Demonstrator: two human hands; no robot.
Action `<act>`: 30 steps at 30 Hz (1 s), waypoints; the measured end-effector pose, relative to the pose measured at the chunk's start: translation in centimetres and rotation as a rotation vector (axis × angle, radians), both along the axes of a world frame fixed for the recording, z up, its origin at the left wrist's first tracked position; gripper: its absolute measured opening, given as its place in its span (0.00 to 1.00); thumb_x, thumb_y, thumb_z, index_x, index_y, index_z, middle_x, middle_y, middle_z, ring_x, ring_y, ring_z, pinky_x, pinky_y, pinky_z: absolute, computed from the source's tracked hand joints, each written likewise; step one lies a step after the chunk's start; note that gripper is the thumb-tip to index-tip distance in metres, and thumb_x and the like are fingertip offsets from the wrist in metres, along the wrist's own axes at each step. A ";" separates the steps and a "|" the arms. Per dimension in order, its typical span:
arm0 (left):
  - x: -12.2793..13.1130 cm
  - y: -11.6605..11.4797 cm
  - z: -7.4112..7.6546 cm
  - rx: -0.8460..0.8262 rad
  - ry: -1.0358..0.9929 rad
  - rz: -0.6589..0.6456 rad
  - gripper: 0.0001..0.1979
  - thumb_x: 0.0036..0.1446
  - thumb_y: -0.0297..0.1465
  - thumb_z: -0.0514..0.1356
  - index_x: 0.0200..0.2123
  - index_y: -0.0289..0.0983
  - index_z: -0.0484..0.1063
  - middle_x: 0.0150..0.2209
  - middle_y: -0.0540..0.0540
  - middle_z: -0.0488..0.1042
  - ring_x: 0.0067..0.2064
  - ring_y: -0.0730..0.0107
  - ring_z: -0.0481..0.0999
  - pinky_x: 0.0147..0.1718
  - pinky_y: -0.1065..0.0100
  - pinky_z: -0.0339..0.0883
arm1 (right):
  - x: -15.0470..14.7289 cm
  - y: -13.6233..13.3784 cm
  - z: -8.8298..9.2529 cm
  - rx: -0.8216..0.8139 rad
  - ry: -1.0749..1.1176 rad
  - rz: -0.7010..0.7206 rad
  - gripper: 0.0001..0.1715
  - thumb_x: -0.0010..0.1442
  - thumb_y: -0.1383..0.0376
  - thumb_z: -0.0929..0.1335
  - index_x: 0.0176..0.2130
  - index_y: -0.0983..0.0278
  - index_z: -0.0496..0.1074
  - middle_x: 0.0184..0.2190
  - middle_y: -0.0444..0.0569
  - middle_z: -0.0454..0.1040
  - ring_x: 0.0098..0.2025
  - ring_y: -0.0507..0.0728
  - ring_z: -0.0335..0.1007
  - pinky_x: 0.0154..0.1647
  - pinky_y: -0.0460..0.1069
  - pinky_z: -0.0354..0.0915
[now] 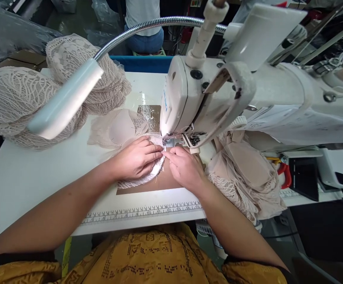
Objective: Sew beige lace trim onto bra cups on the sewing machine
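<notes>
A pale lace-edged cup piece [155, 170] lies at the needle area of a white sewing machine [178, 94]. My left hand [137, 157] presses on top of this piece, its fingers close together and their tips near the presser foot. From the right, my right hand [186, 165] reaches the fabric edge, index finger extended and the other fingers curled; its fingertips meet those of my left hand. Sheer beige fabric with a cup [122, 126] spreads out behind my left hand. Beneath the work is a brown plate [168, 177].
Stacked lace cups [20, 98] sit at the left under a lamp [66, 98] on a flexible metal arm. More beige pieces [248, 169] are heaped right of my right hand, near red-handled scissors [284, 173]. A ruler strip [147, 213] runs along the front edge. A person [144, 23] sits beyond.
</notes>
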State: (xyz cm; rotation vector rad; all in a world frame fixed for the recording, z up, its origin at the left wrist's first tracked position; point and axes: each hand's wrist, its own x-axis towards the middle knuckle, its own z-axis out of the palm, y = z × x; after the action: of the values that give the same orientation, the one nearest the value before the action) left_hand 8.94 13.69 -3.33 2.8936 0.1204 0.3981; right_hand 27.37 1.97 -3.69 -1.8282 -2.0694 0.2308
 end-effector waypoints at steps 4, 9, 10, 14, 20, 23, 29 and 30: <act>0.0 0.3 -0.1 -0.003 -0.001 0.017 0.18 0.64 0.30 0.53 0.54 0.32 0.71 0.53 0.40 0.75 0.47 0.56 0.72 0.57 0.50 0.60 | 0.1 0.1 -0.1 -0.001 0.027 0.000 0.23 0.62 0.73 0.60 0.51 0.64 0.76 0.39 0.51 0.75 0.39 0.57 0.68 0.38 0.51 0.62; 0.2 0.4 -0.3 0.025 0.014 0.027 0.19 0.64 0.30 0.53 0.55 0.30 0.70 0.56 0.39 0.73 0.47 0.55 0.71 0.55 0.49 0.63 | 0.0 0.4 -0.2 -0.030 0.001 -0.028 0.23 0.63 0.73 0.60 0.52 0.64 0.75 0.39 0.52 0.76 0.40 0.58 0.69 0.39 0.50 0.62; 0.2 0.4 -0.4 0.031 0.015 0.028 0.19 0.64 0.30 0.52 0.55 0.30 0.70 0.56 0.38 0.73 0.47 0.55 0.70 0.54 0.49 0.63 | -0.1 0.5 -0.2 -0.033 -0.017 -0.034 0.23 0.63 0.73 0.59 0.53 0.65 0.75 0.39 0.52 0.75 0.40 0.58 0.69 0.38 0.50 0.62; 0.4 0.1 -0.4 0.057 0.015 0.042 0.19 0.64 0.31 0.52 0.54 0.29 0.70 0.55 0.36 0.73 0.48 0.54 0.70 0.53 0.48 0.63 | -0.3 0.6 -0.4 -0.028 -0.087 -0.048 0.23 0.65 0.71 0.58 0.52 0.66 0.75 0.39 0.53 0.76 0.41 0.59 0.69 0.39 0.51 0.62; 0.7 -0.3 -0.6 0.065 0.003 0.071 0.18 0.65 0.30 0.52 0.54 0.29 0.71 0.53 0.35 0.73 0.47 0.54 0.70 0.49 0.53 0.67 | -0.4 0.6 -0.7 -0.009 -0.134 -0.063 0.22 0.67 0.70 0.58 0.51 0.66 0.76 0.39 0.53 0.76 0.41 0.59 0.68 0.39 0.51 0.61; 0.7 -0.3 -0.9 0.067 -0.018 0.075 0.17 0.65 0.29 0.53 0.54 0.29 0.71 0.52 0.34 0.73 0.48 0.54 0.70 0.48 0.53 0.68 | -0.4 0.5 -0.7 0.008 -0.144 -0.066 0.21 0.66 0.70 0.59 0.51 0.65 0.75 0.38 0.53 0.76 0.40 0.59 0.68 0.38 0.51 0.61; 0.6 -0.2 -1.6 0.047 -0.083 0.071 0.16 0.66 0.28 0.52 0.53 0.29 0.72 0.52 0.35 0.74 0.50 0.56 0.72 0.48 0.55 0.71 | -0.1 0.3 -0.6 0.042 -0.102 -0.036 0.19 0.65 0.71 0.60 0.48 0.65 0.76 0.37 0.51 0.76 0.39 0.57 0.68 0.37 0.50 0.60; 0.6 -0.1 -1.6 0.044 -0.093 0.072 0.16 0.66 0.28 0.53 0.53 0.29 0.72 0.52 0.35 0.74 0.51 0.56 0.72 0.49 0.55 0.72 | 0.0 0.3 -0.5 0.049 -0.090 -0.029 0.19 0.65 0.71 0.60 0.47 0.65 0.77 0.36 0.51 0.76 0.38 0.57 0.68 0.36 0.50 0.60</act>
State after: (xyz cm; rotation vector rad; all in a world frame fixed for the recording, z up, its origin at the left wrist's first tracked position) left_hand 9.50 13.56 -4.95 2.9144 0.2028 0.5538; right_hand 27.32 2.28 -4.23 -1.8700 -2.0873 0.0906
